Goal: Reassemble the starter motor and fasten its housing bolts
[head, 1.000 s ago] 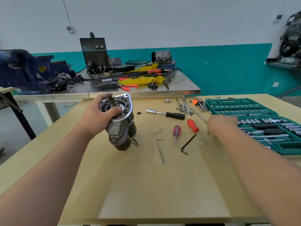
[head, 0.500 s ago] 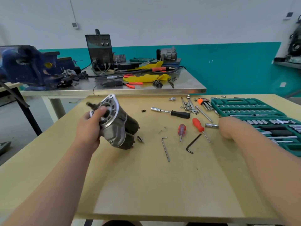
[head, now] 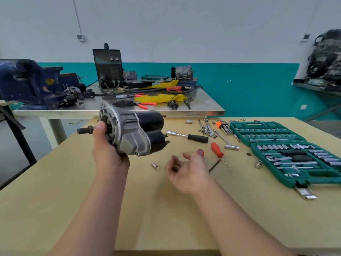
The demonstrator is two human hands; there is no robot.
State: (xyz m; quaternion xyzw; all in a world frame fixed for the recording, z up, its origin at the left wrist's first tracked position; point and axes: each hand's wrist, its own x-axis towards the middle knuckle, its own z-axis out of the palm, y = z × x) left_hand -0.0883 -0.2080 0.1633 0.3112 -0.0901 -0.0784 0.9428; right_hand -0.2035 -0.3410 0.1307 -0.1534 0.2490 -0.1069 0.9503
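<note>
Room: white wall above a teal band; a steel bench (head: 203, 108) with a blue vise (head: 31, 84) and a black welder (head: 108, 67) stands behind the counter.
Counter: tan wooden top (head: 166, 218), tools scattered over its far right part.
Motor: the starter motor (head: 134, 133) is held up off the counter, lying sideways, its shaft pointing left and its two black cylinders pointing right.
Left hand: the left hand (head: 108, 152) is clamped on the motor from below at the flange end, thumb across the open nose by the shaft.
Right hand: the right hand (head: 186, 170) hovers palm-up, right of and below the motor, fingers loosely curled and apart; I cannot tell whether it holds anything small.
Socket set: an open green case (head: 287, 152) lies far right of the motor.
Nut driver: a black-handled driver (head: 188, 136) lies on the counter just right of the motor.
Screwdriver: a red-handled one (head: 217, 150) lies further right of the motor, beyond the right hand.
T-handle: a silver T-handle (head: 227, 142) lies between the red screwdriver and the case.
Bit: a small silver bit (head: 155, 166) lies on the counter below the motor, near the right hand.
</note>
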